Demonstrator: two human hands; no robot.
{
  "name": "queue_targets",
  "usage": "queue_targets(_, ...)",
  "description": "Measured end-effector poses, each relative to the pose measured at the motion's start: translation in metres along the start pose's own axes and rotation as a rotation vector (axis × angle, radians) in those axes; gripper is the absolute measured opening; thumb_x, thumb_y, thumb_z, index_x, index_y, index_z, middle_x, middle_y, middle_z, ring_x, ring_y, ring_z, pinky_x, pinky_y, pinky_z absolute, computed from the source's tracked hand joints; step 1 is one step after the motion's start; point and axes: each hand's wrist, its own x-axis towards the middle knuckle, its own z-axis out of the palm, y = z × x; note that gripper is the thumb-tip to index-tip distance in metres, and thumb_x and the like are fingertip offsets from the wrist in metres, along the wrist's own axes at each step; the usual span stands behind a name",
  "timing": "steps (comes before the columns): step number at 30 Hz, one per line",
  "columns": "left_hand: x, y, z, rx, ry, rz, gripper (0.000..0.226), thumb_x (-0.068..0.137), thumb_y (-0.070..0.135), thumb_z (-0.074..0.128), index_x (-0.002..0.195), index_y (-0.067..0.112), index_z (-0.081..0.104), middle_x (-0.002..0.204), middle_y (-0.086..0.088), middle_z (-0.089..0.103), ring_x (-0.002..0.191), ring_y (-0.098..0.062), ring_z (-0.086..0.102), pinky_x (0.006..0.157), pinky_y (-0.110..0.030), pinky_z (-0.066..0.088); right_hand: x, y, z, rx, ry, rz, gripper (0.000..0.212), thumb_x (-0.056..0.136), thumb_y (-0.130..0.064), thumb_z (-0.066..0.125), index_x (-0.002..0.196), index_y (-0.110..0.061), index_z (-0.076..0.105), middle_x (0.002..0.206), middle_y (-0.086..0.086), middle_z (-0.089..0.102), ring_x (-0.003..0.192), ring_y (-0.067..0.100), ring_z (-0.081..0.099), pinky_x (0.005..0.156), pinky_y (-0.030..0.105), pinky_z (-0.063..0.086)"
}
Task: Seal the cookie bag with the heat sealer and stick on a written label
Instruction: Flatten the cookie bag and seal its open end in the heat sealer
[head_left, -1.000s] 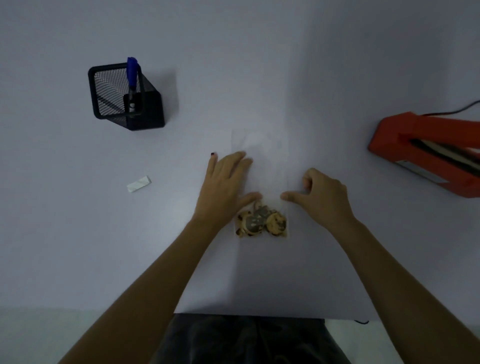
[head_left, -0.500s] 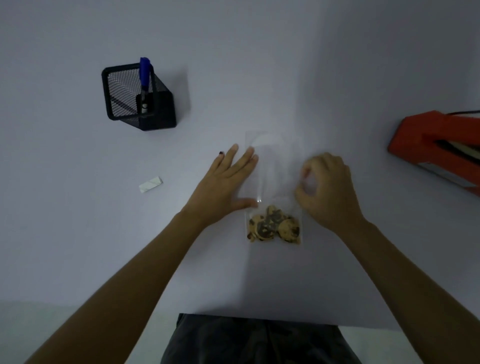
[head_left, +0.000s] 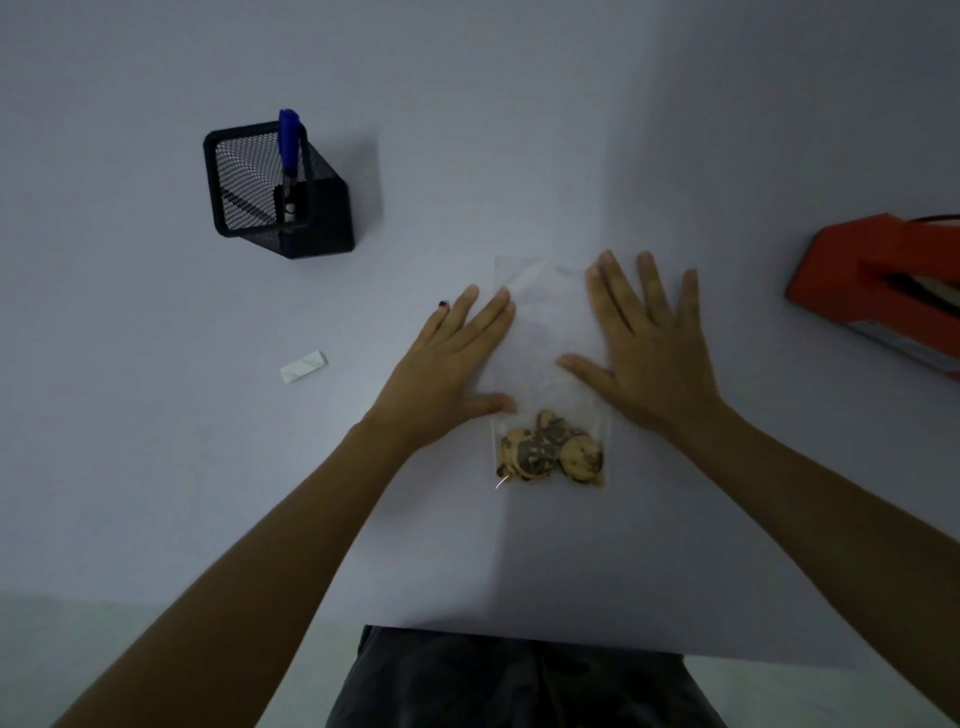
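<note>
Both palms lie flat and spread, left hand (head_left: 451, 364) and right hand (head_left: 652, 349), gripping nothing, pressing the cookie bag (head_left: 550, 374) onto the table (head_left: 519, 130); trapped air or creases could spoil the seal
</note>
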Motion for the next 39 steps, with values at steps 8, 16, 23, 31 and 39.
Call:
queue_targets(8,0.002,0.04,0.009,0.033,0.174,-0.076,0.062,0.1,0.029,0.035,0.151,0.006,0.008,0.16,-0.012,0.001,0.148,-0.024,-0.003,0.121,-0.04,0.002,-0.001,-0.001,0.003,0.013,0.016,-0.004,0.093,0.088,-0.076,0.022,0.153,-0.01,0.013,0.162,0.007,0.011,0.149,0.033,0.005,0.116,0.063,0.003)
queue_targets(16,0.036,0.03,0.019,0.267,0.165,-0.024,0.06,0.102,0.041,0.014,0.151,0.006,0.014,0.159,-0.01,0.012,0.148,-0.022,0.009,0.12,-0.046,0.013,0.0,0.0,0.004,0.03,0.046,-0.002,0.09,0.09,-0.074,0.024,0.153,-0.009,0.016,0.161,0.008,0.013,0.149,0.033,0.006,0.116,0.063,0.004)
queue_targets(23,0.024,-0.008,-0.007,0.414,-0.014,0.057,0.1,0.084,0.078,0.023,0.151,0.008,-0.002,0.161,-0.009,-0.004,0.148,-0.024,-0.003,0.121,-0.047,0.008,0.0,0.0,0.002,0.048,0.035,0.014,0.087,0.092,-0.071,0.021,0.153,-0.011,0.014,0.162,0.006,0.012,0.149,0.031,0.005,0.116,0.062,0.004)
queue_targets(31,0.024,-0.008,-0.01,0.421,-0.037,0.058,0.118,0.072,0.089,0.026,0.151,0.008,-0.007,0.16,-0.009,-0.01,0.148,-0.025,-0.009,0.121,-0.048,0.004,0.009,-0.017,-0.007,0.142,0.016,0.146,0.12,0.07,-0.091,0.028,0.152,-0.011,-0.006,0.161,0.016,-0.006,0.148,0.034,-0.005,0.109,0.067,-0.008)
queue_targets(39,0.024,-0.006,-0.01,0.388,-0.045,0.042,0.123,0.068,0.092,0.029,0.15,0.009,-0.01,0.16,-0.008,-0.013,0.147,-0.024,-0.011,0.121,-0.048,0.002,-0.015,0.004,-0.002,0.097,-0.077,0.096,0.128,0.065,-0.094,0.029,0.152,-0.009,-0.01,0.161,0.013,-0.011,0.148,0.028,-0.008,0.115,0.064,-0.002)
